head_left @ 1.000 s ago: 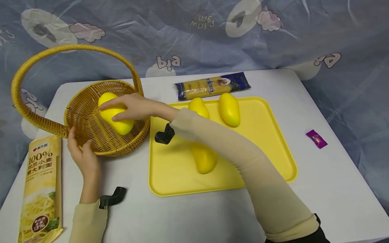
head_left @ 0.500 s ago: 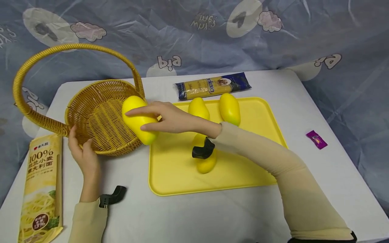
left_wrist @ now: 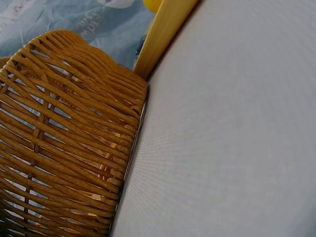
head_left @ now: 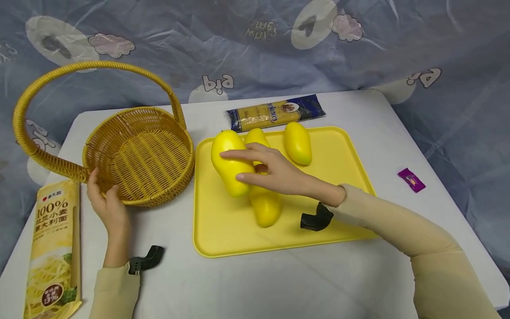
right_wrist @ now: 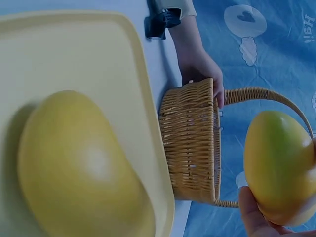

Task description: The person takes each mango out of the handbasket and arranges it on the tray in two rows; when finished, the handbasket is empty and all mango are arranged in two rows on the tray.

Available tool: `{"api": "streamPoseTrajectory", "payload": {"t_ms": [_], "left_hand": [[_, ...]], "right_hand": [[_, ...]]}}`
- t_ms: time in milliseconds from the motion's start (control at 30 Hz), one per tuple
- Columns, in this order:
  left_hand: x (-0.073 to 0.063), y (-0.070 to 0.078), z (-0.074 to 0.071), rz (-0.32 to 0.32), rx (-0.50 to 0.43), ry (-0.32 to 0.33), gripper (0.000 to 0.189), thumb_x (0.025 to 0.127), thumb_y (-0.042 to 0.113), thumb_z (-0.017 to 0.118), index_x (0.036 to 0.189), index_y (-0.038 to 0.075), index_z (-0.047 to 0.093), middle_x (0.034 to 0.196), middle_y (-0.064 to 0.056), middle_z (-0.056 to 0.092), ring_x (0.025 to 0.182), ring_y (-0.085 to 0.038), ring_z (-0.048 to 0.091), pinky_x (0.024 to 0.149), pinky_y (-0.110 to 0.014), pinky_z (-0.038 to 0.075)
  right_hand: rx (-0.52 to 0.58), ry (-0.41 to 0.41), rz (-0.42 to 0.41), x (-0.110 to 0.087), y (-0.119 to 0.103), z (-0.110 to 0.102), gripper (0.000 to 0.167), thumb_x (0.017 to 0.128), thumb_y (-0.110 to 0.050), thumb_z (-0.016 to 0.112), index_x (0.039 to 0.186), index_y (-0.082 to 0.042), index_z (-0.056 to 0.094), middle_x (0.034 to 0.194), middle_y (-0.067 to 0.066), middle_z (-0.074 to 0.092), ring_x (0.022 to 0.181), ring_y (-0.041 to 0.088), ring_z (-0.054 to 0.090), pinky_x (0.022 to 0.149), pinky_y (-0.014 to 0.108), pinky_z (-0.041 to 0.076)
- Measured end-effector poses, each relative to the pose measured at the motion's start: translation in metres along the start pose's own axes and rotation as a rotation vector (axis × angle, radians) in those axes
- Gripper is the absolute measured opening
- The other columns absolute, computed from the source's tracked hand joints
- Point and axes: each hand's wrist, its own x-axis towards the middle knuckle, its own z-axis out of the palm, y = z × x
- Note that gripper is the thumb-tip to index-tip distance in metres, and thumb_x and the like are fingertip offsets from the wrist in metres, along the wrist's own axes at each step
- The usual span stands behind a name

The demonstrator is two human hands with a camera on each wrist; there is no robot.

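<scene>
My right hand (head_left: pixel 279 173) grips a yellow mango (head_left: pixel 228 155) above the left part of the yellow tray (head_left: pixel 338 186). In the right wrist view the held mango (right_wrist: pixel 274 158) shows a greenish end, with the thumb against its side. Three other mangoes lie on the tray: one at the back right (head_left: pixel 298 144), one at the back (head_left: pixel 255 136) partly covered by the hand, and one nearer the front (head_left: pixel 266 210). At the left, my left hand (head_left: pixel 109 206) holds the near rim of a wicker basket (head_left: pixel 175 188). No fruit shows inside the basket, and its tall handle stands upright.
Behind the tray lies a blue and yellow spaghetti packet (head_left: pixel 275 113). A larger yellow noodle packet (head_left: pixel 53 248) lies left of the left hand. On the right rests a small purple wrapped candy (head_left: pixel 412 180). A printed blue cloth (head_left: pixel 255 53) hangs behind the table.
My right hand has lifted the mango out of the basket and carried it right, over the tray. The left hand has stayed on the basket rim.
</scene>
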Motion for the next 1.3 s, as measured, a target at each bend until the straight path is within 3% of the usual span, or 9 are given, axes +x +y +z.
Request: {"api": "streamPoseTrajectory", "payload": {"t_ms": [333,600,1067,1300], "left_hand": [[-0.002,0.0,0.0,0.012,0.01,0.003,0.053,0.091,0.004,0.033,0.143,0.016,0.035,0.151,-0.002,0.029,0.141,-0.005,0.02,0.11,-0.011,0.013],[-0.003,-0.001,0.002,0.03,-0.01,0.011,0.053,0.09,0.003,0.033,0.142,0.015,0.037,0.15,-0.004,0.03,0.138,-0.004,0.023,0.109,-0.011,0.015],[-0.001,-0.002,-0.003,-0.035,-0.012,-0.003,0.056,0.09,0.003,0.032,0.143,0.019,0.035,0.152,-0.001,0.027,0.14,-0.003,0.019,0.113,-0.014,0.01],[-0.001,-0.002,-0.003,-0.019,0.017,-0.001,0.055,0.091,0.004,0.031,0.144,0.018,0.035,0.152,-0.002,0.028,0.14,-0.003,0.019,0.112,-0.013,0.012]], "right_hand": [[0.059,0.11,0.105,-0.055,0.012,-0.017,0.048,0.09,-0.016,0.06,0.136,-0.022,0.05,0.121,0.003,0.051,0.102,0.011,0.05,0.088,0.026,0.052],[0.132,0.184,0.103,-0.094,0.037,-0.021,0.048,0.09,-0.005,0.057,0.137,-0.01,0.048,0.122,0.008,0.051,0.105,0.004,0.052,0.084,0.017,0.052],[0.07,0.219,0.232,-0.136,0.074,-0.01,0.048,0.093,-0.01,0.055,0.139,-0.016,0.045,0.132,0.008,0.051,0.109,-0.005,0.048,0.088,0.011,0.047],[-0.004,0.205,0.272,-0.145,0.088,-0.006,0.049,0.093,-0.015,0.056,0.14,-0.022,0.045,0.134,0.005,0.053,0.107,-0.003,0.046,0.089,0.012,0.043]]}}
